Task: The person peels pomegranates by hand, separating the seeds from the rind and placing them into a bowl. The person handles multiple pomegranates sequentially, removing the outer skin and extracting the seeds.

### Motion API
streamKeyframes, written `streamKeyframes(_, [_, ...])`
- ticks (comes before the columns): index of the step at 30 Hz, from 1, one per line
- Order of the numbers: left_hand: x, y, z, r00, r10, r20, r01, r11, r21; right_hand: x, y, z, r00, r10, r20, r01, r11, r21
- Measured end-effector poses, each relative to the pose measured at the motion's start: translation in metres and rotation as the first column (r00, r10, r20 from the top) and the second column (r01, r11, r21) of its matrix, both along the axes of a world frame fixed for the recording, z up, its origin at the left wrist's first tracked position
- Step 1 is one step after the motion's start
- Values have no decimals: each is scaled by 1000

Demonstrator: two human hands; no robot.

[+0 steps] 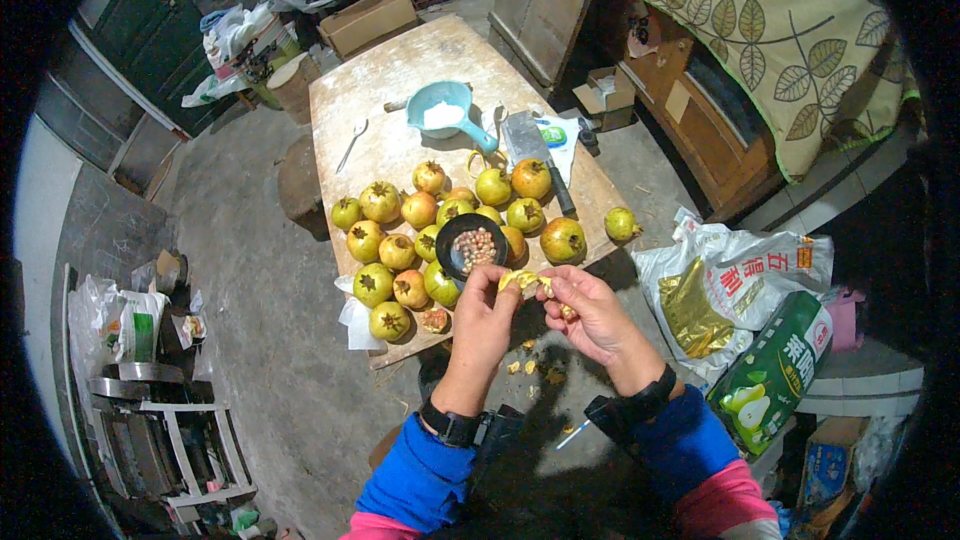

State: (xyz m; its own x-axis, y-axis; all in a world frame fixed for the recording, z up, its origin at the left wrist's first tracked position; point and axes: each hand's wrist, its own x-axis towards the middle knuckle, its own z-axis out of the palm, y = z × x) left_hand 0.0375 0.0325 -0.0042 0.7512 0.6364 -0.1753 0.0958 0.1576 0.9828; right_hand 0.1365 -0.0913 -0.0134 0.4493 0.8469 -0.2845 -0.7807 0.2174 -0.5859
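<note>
Between my two hands is a piece of yellow pomegranate rind (525, 282), just off the near edge of the table. My left hand (484, 315) pinches its left end between thumb and fingers. The right end is in my right hand (589, 309), and a few pale seeds (568, 311) show by its curled fingers. Beyond my left hand, a dark round bowl (447, 234) holds pinkish pomegranate seeds (475, 247). Several whole yellow-green pomegranates (373, 284) crowd around the bowl. An opened pomegranate piece (434, 320) with exposed seeds lies at the near edge.
The floury wooden table (360, 90) carries a blue ladle (441, 106) of white powder, a spoon (352, 144) and a cleaver (538, 154). One pomegranate (622, 224) sits by the right corner. A white sack (757, 277) and green carton (772, 371) stand right. Rind scraps (529, 367) lie on the floor.
</note>
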Motion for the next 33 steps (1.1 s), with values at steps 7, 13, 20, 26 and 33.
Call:
streamKeyframes(7, [0,-3,4,976,-213,55,189,941,280,2,-2,2,989,46,138,-40,998,-42])
streamKeyframes(13, [0,-5,16,974,-225,-24,206,840,502,2,-1,1,993,22,112,-12,996,-88])
streamKeyframes(20, [0,-10,23,980,-191,-54,183,766,616,2,-1,7,984,58,167,-33,989,-147])
streamKeyframes(26, [0,-11,19,988,-138,-72,153,768,622,1,-2,2,988,77,131,-67,995,-74])
streamKeyframes(33, [-1,-10,19,982,-162,-102,190,778,599,2,-3,-7,991,83,107,-73,992,-98])
